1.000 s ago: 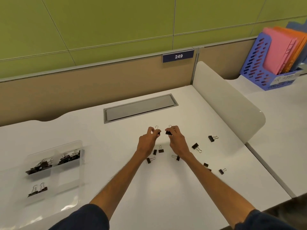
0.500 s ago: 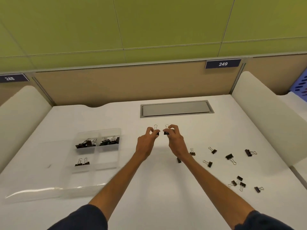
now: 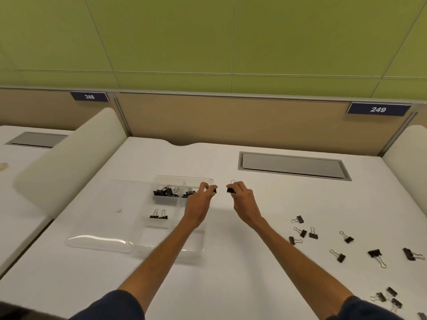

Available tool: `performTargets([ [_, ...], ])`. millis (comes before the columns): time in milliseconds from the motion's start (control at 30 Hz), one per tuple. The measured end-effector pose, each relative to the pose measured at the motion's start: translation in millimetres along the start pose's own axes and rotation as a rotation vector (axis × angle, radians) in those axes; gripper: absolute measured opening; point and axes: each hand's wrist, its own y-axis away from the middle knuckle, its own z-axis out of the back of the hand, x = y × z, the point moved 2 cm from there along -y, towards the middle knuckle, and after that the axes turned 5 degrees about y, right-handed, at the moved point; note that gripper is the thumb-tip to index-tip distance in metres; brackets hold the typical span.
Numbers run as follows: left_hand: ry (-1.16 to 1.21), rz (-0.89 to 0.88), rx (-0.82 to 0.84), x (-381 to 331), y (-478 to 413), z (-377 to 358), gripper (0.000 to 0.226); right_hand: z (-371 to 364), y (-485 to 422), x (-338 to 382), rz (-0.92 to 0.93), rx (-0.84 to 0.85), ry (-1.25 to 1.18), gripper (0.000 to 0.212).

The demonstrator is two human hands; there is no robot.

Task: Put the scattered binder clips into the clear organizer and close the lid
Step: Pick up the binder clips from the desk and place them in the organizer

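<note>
Desk surface [image 3: 231, 269], smooth matte white, is lying below a tan partition [image 3: 231, 121] and green wall panels [image 3: 208, 42]. The left hand [image 3: 198, 203] is pinching a small black metal binder clip [image 3: 214, 190] at its fingertips, and the right hand [image 3: 243, 203] is pinching a second black clip [image 3: 231, 190]. A clear plastic compartmented organizer [image 3: 161, 239] is sitting beneath and left of the left fingers, with its lid [image 3: 99, 241] lying open. The scattered wire-handled clips [image 3: 340, 257] are lying well right of the right fingers.

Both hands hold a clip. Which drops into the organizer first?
Probably left: the left hand, pinching a clip, is at the organizer's right edge; the right hand and its clip are farther right.
</note>
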Motion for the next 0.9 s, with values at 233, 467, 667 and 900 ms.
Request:
performTargets([
  [233,0.002,0.085,-0.037,77,23,10,0.027,-46,-14,47,0.054,0.128,-0.022,0.036],
  [467,-0.006,0.223,-0.018,136,48,29,0.022,-81,-23,94,0.107,0.210,-0.076,0.037],
  [667,-0.046,0.262,0.024,170,69,40,0.020,-109,-24,127,0.074,0.268,-0.150,0.032],
  [900,0.014,0.277,0.032,183,86,46,0.029,-125,-24,157,0.061,0.282,-0.241,0.039],
])
